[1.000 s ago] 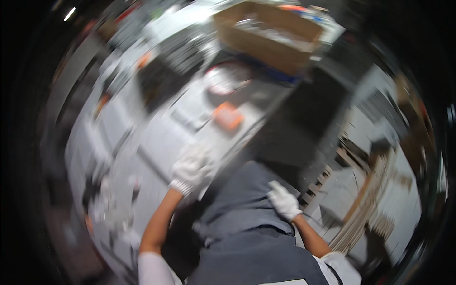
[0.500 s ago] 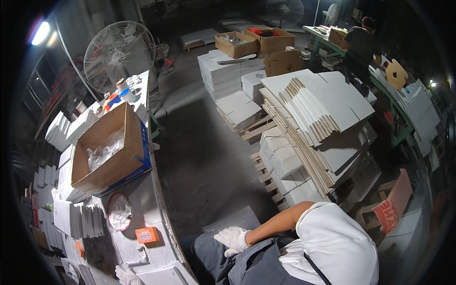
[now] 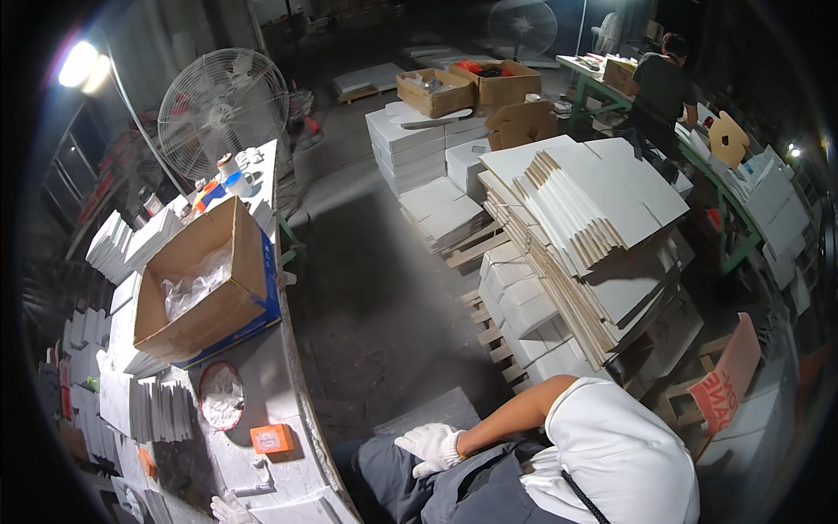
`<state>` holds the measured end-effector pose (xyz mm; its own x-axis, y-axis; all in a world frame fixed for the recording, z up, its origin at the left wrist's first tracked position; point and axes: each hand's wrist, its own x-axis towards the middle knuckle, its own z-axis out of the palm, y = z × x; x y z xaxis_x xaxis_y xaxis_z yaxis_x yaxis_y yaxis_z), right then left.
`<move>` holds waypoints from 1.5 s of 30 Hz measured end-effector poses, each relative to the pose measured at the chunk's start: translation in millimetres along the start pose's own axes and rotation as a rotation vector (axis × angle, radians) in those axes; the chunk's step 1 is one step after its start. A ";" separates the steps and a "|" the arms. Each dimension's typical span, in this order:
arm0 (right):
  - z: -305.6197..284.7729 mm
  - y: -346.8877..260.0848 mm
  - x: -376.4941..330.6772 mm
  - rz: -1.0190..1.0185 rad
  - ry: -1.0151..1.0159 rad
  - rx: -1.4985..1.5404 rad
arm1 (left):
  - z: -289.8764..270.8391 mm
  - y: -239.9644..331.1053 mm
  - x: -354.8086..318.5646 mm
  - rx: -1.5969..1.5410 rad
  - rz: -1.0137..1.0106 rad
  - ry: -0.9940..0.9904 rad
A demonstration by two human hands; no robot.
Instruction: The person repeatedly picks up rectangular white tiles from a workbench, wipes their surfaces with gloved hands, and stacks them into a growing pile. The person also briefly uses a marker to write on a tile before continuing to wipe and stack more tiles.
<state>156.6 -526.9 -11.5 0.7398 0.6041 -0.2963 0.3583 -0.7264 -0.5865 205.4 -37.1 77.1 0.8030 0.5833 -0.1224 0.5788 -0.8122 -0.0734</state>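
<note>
Holding white bits [image 3: 223,398] — red-rimmed dish [image 3: 202,396]

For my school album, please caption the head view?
A white-gloved right hand on grey clothing, a small orange rectangular box to its left.

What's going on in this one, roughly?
A person in white gloves is at a worktable. Their right hand rests on the dark grey clothing over their lap, with nothing visible in it. Only part of the left hand shows, at the picture's lower edge by the table; whether it holds anything can't be told. Nearby on the table are a small orange box, a red-rimmed round dish and an open cardboard box.
</note>
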 end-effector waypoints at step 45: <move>14.9 13.0 16.6 0.062 -0.021 0.084 | 32.3 23.8 -176.5 0.278 0.126 -0.335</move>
<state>165.1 -521.5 -35.3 0.7466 0.5664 -0.3488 0.2626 -0.7328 -0.6278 72.8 -159.7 65.0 0.7478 0.4807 -0.4579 0.3824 -0.8757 -0.2948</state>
